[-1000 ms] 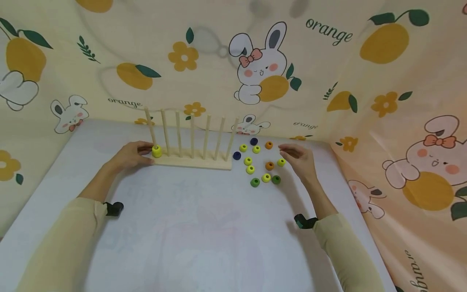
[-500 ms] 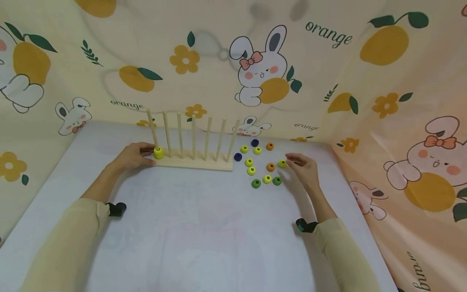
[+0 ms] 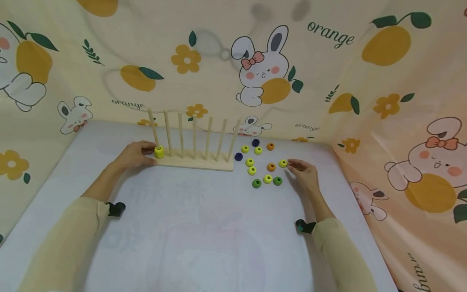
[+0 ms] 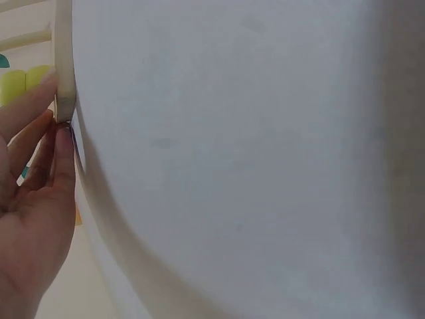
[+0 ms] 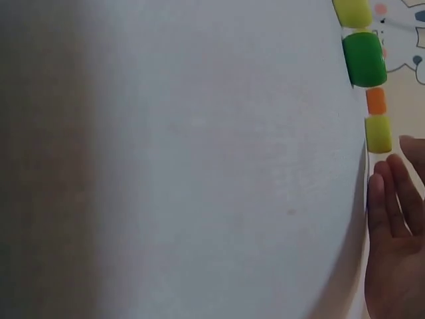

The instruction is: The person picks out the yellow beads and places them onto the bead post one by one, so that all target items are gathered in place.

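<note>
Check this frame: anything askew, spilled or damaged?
Nothing stands out. The wooden rack stands upright, yellow beads sit on its leftmost peg, and loose beads lie grouped beside it; no damage shows.

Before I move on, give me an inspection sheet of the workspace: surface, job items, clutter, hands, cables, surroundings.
Surface: pale table, faint markings on it.
Job items: seven-peg wooden rack, upright; two stacked yellow beads on its leftmost peg, other pegs bare. Loose to its right: six yellow beads, two green beads, two orange beads, two dark blue beads.
Clutter: nothing seen.
Left hand: holds the rack's left end.
Right hand: fingertips beside the rightmost yellow bead; contact unclear.
Cables: nothing seen.
Surroundings: printed cloth behind and along both sides; black devices at both wrists.
</note>
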A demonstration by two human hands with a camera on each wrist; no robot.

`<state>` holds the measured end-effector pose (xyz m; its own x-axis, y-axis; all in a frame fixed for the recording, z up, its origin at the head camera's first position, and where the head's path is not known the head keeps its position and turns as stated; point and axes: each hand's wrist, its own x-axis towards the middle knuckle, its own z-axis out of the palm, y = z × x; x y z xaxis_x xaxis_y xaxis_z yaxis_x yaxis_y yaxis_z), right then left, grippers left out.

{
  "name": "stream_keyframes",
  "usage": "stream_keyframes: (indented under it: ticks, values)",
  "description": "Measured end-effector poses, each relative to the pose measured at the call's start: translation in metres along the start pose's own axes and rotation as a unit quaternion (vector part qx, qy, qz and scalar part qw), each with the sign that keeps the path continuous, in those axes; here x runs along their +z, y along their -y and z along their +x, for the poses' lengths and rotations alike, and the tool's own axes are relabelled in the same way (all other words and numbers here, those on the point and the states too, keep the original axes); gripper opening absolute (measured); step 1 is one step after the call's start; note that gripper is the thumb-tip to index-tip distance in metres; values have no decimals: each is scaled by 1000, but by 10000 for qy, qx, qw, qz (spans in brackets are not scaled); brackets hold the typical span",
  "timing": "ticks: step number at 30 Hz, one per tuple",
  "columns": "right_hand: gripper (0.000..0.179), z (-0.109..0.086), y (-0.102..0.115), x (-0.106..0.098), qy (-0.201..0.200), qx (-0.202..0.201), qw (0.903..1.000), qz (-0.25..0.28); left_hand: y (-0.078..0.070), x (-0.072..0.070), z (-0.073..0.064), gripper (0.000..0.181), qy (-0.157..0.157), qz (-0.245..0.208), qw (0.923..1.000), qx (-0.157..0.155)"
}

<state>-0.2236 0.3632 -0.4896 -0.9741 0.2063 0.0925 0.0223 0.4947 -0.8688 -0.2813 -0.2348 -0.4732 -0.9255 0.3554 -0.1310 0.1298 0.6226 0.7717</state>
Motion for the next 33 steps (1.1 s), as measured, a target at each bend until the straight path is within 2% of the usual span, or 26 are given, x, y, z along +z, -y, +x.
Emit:
stream_keyframes:
  ticks: [6,13,26,33]
  values:
    - [35,4,0,2,322,219,9985,-377,1,2,2,74,-8,-145,9999,-17]
    - [40,9,4,4,573,542,9948,-642,2,4,3,72,-79,-50,9999,41]
    - [33,13,5,7,514,326,9936,-954,3,5,1,73,-213,52,9997,-55]
    - [33,11,9,4,569,235,9930,-1007,4,5,0,74,-123,-207,9997,-109]
